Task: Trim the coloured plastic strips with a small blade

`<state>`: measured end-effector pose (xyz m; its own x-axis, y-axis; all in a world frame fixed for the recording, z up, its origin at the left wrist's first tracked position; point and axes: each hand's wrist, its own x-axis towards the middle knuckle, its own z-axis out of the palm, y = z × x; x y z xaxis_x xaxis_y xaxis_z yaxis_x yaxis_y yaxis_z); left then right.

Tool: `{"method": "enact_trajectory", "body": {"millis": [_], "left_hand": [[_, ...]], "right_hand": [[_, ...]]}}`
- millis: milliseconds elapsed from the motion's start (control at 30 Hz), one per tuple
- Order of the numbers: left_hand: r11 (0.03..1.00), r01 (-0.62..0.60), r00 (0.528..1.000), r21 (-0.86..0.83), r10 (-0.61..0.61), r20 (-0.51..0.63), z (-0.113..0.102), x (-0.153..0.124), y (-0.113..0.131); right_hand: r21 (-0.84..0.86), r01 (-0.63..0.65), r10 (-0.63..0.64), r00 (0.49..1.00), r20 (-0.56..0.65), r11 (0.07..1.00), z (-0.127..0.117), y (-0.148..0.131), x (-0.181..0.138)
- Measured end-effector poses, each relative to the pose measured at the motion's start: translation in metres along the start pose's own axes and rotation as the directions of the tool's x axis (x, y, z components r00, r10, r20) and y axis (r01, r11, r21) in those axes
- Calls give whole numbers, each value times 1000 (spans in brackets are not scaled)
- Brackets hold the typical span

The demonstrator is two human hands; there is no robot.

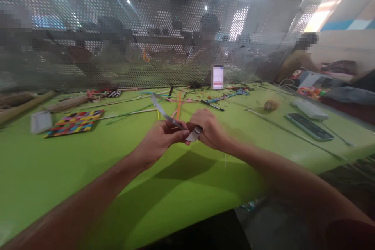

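Observation:
My left hand (164, 138) is closed, pinching a thin grey strip (162, 112) between thumb and fingers. One end of the strip curves up and away over the table. Close against it, my right hand (208, 127) is curled shut around a pale, flat end piece (193, 135) that looks like part of the same strip; a darker fold or edge shows by its fingers, too blurred to name. Just beyond the hands lie an orange strip (179, 104) and a pink strip (187, 100), partly hidden by my fingers.
On the green table (123, 187) lie a multicoloured woven mat (76, 122), a white block (41, 122), a black pen (212, 105), a phone (309, 126), a white device (310, 109) and a twine ball (271, 105). A perforated screen (175, 62) stands behind; people sit beyond.

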<state>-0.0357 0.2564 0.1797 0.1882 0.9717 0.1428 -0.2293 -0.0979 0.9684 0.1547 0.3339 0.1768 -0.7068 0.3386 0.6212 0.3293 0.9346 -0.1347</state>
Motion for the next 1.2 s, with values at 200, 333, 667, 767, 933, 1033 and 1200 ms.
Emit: {"method": "enact_trajectory", "body": {"millis": [200,333,667,767,933,1033,1200], "left_hand": [[999,6,1000,34,-6,10,-4,0,-2],[994,10,1000,111,-8,-14,-2,-3,2],[987,-18,1000,157,14,26,-1,-6,5],[988,-27,999,154,22,31,1,-7,6],[987,-41,999,155,36,40,4,-7,9],[988,-41,998,151,34,53,4,-7,9],[994,-67,994,87,58,94,2,-8,7]], "right_hand": [[45,13,-13,1000,-15,999,2,2,-1],[69,12,-11,1000,-17,998,4,2,0],[124,9,-13,1000,29,992,-1,-4,0],[146,29,-32,999,20,989,-1,-6,1],[149,12,-16,999,29,989,0,-7,0],[148,-2,-4,999,41,989,0,-8,0],[180,-33,22,998,60,983,0,-12,1]]}}
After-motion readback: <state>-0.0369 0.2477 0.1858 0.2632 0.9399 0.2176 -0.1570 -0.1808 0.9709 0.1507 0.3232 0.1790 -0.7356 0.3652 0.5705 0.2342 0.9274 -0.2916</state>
